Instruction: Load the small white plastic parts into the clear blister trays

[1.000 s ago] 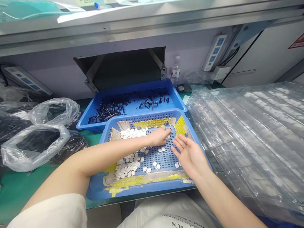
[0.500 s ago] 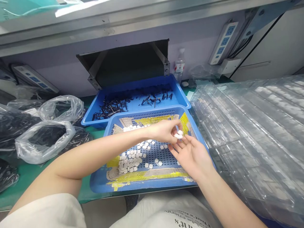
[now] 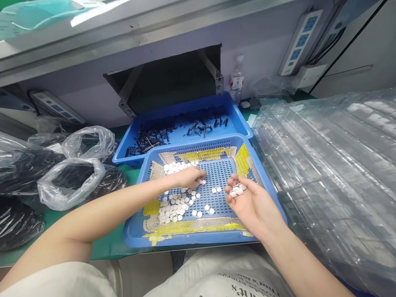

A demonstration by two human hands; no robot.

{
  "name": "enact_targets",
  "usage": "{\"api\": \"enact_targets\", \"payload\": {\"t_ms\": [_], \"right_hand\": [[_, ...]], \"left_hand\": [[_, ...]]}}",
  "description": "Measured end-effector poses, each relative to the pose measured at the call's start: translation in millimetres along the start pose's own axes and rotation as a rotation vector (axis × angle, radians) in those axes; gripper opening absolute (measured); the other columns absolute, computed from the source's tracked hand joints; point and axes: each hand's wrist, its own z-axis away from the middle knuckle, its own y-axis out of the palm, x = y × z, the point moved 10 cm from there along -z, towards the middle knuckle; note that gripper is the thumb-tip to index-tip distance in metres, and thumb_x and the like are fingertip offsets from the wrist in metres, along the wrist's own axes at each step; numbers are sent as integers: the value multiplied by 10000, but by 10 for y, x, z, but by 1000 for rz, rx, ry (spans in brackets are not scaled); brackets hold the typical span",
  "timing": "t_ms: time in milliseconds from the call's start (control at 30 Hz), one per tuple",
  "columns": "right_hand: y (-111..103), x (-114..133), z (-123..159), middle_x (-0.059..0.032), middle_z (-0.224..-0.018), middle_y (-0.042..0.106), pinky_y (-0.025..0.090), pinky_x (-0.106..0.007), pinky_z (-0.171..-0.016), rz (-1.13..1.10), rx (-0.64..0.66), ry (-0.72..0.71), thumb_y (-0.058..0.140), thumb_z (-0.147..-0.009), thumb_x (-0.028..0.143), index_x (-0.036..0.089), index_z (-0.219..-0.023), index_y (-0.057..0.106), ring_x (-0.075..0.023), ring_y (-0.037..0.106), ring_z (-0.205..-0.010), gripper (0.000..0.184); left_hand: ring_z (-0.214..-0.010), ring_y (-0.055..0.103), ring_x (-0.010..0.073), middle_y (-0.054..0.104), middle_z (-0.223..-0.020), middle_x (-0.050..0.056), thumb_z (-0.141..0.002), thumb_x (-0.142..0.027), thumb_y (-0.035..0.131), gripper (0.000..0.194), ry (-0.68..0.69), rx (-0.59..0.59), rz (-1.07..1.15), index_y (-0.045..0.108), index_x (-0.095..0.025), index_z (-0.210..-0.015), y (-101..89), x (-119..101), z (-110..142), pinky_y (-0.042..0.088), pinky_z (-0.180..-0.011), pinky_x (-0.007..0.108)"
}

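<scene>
My left hand (image 3: 188, 177) reaches low into the blue perforated basket (image 3: 204, 240), with its fingers pinched on a small white square piece (image 3: 202, 181). On the right side of the basket my right hand (image 3: 255, 206) is turned palm up. Its curled fingers hold several white pieces (image 3: 237, 190) against the palm. Many more white pieces (image 3: 176, 206) lie in a loose heap on the left of the basket floor. A few joined pairs (image 3: 209, 209) lie apart near the middle. Yellow tape and cardboard (image 3: 198, 227) line the basket walls.
Behind the basket is a blue tray (image 3: 182, 136) with small black parts (image 3: 148, 140). Clear plastic trays (image 3: 321, 173) are stacked on the right. Plastic bags (image 3: 71, 183) with dark contents stand at left. A bottle (image 3: 237, 80) and power strips (image 3: 301, 41) are at the back.
My left hand has moved left, away from my right hand, down to the pieces in the basket. My right hand now cups several white pieces on its own. The view has shifted slightly.
</scene>
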Motion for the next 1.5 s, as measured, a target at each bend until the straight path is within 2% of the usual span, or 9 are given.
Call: {"api": "enact_targets", "payload": {"t_ms": [300,400,533,633,733,900,1067,1267,1500], "right_hand": [[-36,0,-12,-3,-685,559,432,-191,-438,23,-17,-19,532,-703,143,153,-734,566,-88,512,-530,47],[-43,-20,-11,-24,-734,569,457,-201,-480,19,-62,0,532,-703,142,152,-735,558,-108,547,-601,43],[144,-109,12,-44,-702,570,478,-233,-522,26,89,100,464,-772,220,147,-733,547,-141,572,-644,117],[168,-127,39,-25,-634,555,443,-198,-446,32,139,127,434,-793,219,144,-705,538,-117,552,-561,156],[101,-108,55,2,-587,533,385,-156,-376,39,107,112,477,-758,170,141,-660,537,-75,500,-466,119],[102,-102,69,5,-558,544,325,-137,-319,81,101,115,515,-737,184,140,-655,574,-54,458,-401,110],[101,-72,52,-3,-596,585,319,-121,-318,150,109,79,552,-723,185,153,-742,610,-45,466,-403,69],[89,-62,37,-1,-616,596,336,-126,-333,173,118,44,550,-726,182,159,-758,616,-44,477,-411,77],[102,-39,48,13,-598,570,326,-131,-334,175,119,32,563,-701,166,156,-734,604,-41,466,-413,53]], "left_hand": [[-541,465,95,502,-610,-35,-676,-174,483,98,5,19,331,513,-155,-768,-241,96,59,354,-497,193],[-553,473,79,514,-662,-28,-742,-246,464,147,56,10,437,499,-155,-852,-454,-176,144,379,-514,184],[-620,509,77,549,-711,-29,-751,-251,523,137,256,-42,396,527,-168,-860,-833,-804,254,386,-558,172],[-706,529,100,570,-814,-15,-729,-313,592,294,192,-152,160,514,-189,-984,-994,-770,225,385,-587,176],[-768,544,151,577,-891,40,-735,-300,589,309,-105,-141,-36,510,-158,-998,-815,-172,145,391,-618,211],[-689,564,185,598,-765,64,-677,-130,598,211,-270,-58,-84,542,-97,-878,-282,464,149,405,-592,257],[-546,551,103,584,-619,-19,-750,-92,419,128,-252,-22,23,533,-148,-765,-208,475,227,398,-558,196],[-694,560,166,586,-841,45,-654,-156,543,259,-224,-54,53,523,-158,-912,-183,447,222,379,-580,219],[-612,536,170,533,-605,0,-675,-150,480,88,-205,-60,218,517,-162,-754,-126,388,239,370,-582,254]]}}
